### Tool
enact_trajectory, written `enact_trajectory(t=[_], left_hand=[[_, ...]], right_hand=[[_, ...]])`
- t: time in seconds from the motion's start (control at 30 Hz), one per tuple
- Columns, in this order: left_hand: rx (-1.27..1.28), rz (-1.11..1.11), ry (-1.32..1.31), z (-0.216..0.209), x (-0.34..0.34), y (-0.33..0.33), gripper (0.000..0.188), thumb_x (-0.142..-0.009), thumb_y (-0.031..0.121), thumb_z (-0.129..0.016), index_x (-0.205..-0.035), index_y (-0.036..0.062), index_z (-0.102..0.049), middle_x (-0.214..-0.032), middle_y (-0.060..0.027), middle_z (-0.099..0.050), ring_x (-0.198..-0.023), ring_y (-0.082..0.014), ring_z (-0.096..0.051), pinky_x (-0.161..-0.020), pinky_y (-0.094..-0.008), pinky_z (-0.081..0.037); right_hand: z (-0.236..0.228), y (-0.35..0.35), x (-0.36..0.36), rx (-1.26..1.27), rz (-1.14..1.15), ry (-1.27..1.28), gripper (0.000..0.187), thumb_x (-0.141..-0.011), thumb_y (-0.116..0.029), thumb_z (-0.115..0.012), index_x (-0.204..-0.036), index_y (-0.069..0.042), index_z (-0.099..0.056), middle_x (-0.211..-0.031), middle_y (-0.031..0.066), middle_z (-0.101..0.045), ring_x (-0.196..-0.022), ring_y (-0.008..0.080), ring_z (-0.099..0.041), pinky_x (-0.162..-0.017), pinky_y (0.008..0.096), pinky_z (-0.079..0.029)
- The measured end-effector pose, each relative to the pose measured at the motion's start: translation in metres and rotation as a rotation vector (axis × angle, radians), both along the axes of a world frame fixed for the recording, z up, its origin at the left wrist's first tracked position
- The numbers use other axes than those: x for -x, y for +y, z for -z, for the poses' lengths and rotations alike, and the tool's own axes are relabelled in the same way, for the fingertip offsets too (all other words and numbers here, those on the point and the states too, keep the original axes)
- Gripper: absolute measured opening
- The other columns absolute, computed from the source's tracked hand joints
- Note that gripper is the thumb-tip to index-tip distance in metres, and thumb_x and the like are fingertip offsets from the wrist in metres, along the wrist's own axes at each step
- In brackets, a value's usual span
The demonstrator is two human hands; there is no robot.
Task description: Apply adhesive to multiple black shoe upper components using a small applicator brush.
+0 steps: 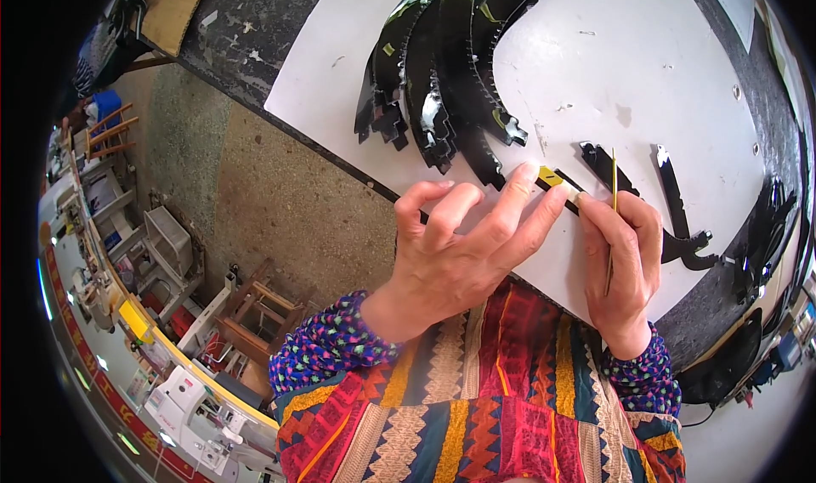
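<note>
My left hand (463, 249) pinches a short black strip (568, 180) between thumb and index finger, its other fingers bent and raised. A small yellow patch (550, 176) shows on the strip near those fingertips. My right hand (625, 258) is closed around a thin yellow stick (614, 177) that stands nearly upright; its fingertips meet the strip's near end. Part of the strip is hidden under my fingers. Just beyond lie long curved black pieces (459, 67) with notched edges, fanned out in a pile.
A white sheet (629, 67) covers much of the dark worktop (255, 24). Loose black strips (671, 190) lie right of my right hand, with a darker heap (761, 237) at the right edge. Wooden stools (263, 309) and a white sewing machine (183, 406) stand off to the left.
</note>
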State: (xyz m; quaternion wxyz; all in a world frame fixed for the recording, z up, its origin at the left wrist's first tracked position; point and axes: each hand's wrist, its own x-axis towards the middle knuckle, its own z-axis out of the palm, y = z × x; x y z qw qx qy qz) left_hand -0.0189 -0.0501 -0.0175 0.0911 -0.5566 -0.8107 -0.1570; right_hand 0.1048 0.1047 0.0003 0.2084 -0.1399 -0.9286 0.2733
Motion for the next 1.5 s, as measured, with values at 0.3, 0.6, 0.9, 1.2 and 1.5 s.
enact_trajectory(t=[0.3, 0.6, 0.9, 1.2, 1.5], left_hand=[[-0.013, -0.001, -0.004, 0.001, 0.000, 0.001, 0.043, -0.086, 0.017, -0.066, -0.125, 0.0351, -0.068, -0.134, 0.0105, -0.056, -0.100, -0.0147, -0.037, -0.091, -0.0302, -0.033], [-0.027, 0.008, 0.008, 0.002, 0.002, 0.000, 0.040, -0.087, 0.018, -0.066, -0.123, 0.0345, -0.070, -0.133, 0.0120, -0.057, -0.101, -0.0154, -0.038, -0.091, -0.0302, -0.034], [-0.026, 0.022, -0.024, 0.002, 0.001, 0.000, 0.037, -0.088, 0.019, -0.065, -0.122, 0.0320, -0.071, -0.131, 0.0107, -0.058, -0.101, -0.0159, -0.039, -0.092, -0.0319, -0.034], [-0.015, 0.003, -0.001, 0.004, -0.002, 0.003, 0.039, -0.087, 0.021, -0.066, -0.123, 0.0325, -0.069, -0.129, 0.0100, -0.059, -0.102, -0.0158, -0.040, -0.092, -0.0340, -0.034], [-0.018, 0.013, 0.018, 0.003, -0.001, 0.003, 0.040, -0.086, 0.022, -0.065, -0.124, 0.0331, -0.069, -0.130, 0.0114, -0.058, -0.102, -0.0160, -0.041, -0.091, -0.0343, -0.034]], right_hand=[[0.000, 0.000, -0.001, -0.006, 0.000, -0.008, 0.040, -0.073, 0.017, -0.071, -0.111, 0.005, -0.068, -0.099, 0.0169, -0.056, -0.078, 0.0257, -0.059, -0.063, 0.0315, -0.051], [-0.002, 0.001, 0.000, 0.016, 0.001, -0.016, 0.040, -0.075, 0.017, -0.071, -0.113, 0.004, -0.067, -0.098, 0.0169, -0.057, -0.079, 0.0260, -0.059, -0.065, 0.0314, -0.051], [-0.026, 0.009, -0.011, -0.090, 0.115, -0.074, 0.037, -0.082, 0.019, -0.061, -0.117, 0.009, -0.065, -0.106, 0.0214, -0.066, -0.088, 0.0304, -0.064, -0.076, 0.0373, -0.054], [-0.031, 0.014, -0.002, 0.375, -0.019, 0.035, 0.031, -0.105, -0.020, -0.052, -0.110, 0.008, -0.064, -0.095, 0.0182, -0.067, -0.067, 0.0163, -0.061, -0.063, 0.0286, -0.050], [-0.015, 0.011, 0.020, 0.342, -0.076, 0.098, 0.016, -0.102, -0.006, -0.054, -0.104, 0.008, -0.060, -0.090, 0.0164, -0.067, -0.064, 0.0170, -0.057, -0.058, 0.0281, -0.049]])
